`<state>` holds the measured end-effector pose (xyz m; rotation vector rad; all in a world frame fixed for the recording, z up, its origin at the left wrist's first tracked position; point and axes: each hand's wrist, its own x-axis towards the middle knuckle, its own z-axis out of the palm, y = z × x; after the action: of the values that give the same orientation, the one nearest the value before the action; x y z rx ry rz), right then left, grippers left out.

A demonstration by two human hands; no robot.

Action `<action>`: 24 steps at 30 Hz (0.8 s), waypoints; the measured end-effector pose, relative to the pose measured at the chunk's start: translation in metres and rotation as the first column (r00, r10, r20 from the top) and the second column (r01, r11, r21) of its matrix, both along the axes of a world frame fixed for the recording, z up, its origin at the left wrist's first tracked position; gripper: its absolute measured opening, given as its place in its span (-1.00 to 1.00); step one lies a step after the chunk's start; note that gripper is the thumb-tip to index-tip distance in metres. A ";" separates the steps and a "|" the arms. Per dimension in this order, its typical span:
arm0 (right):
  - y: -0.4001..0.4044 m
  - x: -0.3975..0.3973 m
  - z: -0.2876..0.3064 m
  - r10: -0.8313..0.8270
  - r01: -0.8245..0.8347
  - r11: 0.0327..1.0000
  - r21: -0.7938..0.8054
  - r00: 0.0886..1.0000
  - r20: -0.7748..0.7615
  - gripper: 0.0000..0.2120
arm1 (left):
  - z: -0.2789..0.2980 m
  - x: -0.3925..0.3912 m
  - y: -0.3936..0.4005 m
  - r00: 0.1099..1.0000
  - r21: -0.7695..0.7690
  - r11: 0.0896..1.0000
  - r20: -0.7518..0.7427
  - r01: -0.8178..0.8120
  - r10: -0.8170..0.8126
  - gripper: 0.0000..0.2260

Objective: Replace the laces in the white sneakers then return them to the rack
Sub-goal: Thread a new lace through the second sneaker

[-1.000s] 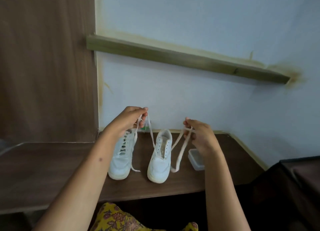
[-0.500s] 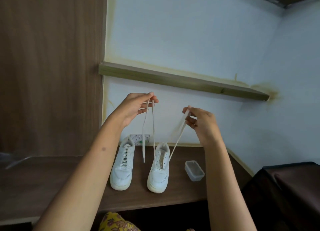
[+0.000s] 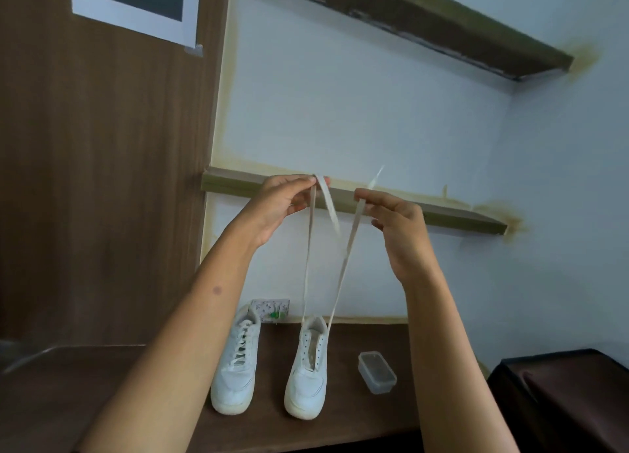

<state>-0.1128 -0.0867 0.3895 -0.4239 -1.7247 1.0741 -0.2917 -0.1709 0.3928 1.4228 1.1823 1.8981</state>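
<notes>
Two white sneakers stand side by side on a dark wooden table (image 3: 85, 377). The left sneaker (image 3: 236, 364) is laced up. The right sneaker (image 3: 308, 367) has mostly bare eyelets, and a white lace (image 3: 343, 265) rises from it in two taut strands. My left hand (image 3: 282, 204) pinches one end of the lace high above the shoes. My right hand (image 3: 391, 228) pinches the other strand, whose tip sticks up past my fingers.
A small clear plastic box (image 3: 376, 372) sits on the table right of the sneakers. A little patterned box (image 3: 270, 309) leans at the wall behind them. Two wooden shelves (image 3: 442, 214) cross the wall. A dark cloth-covered object (image 3: 561, 394) stands at the lower right.
Both hands have risen well above the shoes, pulling the lace ends up until the strands run taut from the right sneaker. The view has tilted upward.
</notes>
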 end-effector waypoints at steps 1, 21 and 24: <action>-0.001 0.000 0.004 0.001 -0.001 1.000 0.013 1.000 -0.009 -0.69 | 0.005 0.002 -0.001 1.000 0.027 1.000 0.006 0.005 -0.006 -0.79; -0.003 -0.002 0.018 -0.200 0.197 0.973 0.124 0.980 0.015 -0.78 | 0.013 0.000 0.005 0.940 -0.028 0.982 -0.294 -0.188 0.171 -0.52; 0.007 -0.002 0.004 -0.224 0.224 0.975 -0.008 0.974 -0.038 -0.76 | -0.004 -0.006 0.015 0.914 -0.151 0.959 -0.368 -0.240 0.171 -0.50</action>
<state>-0.1151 -0.0797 0.3937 -0.5820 -1.5984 0.9171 -0.2975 -0.1560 0.3883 1.6252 1.6990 1.6418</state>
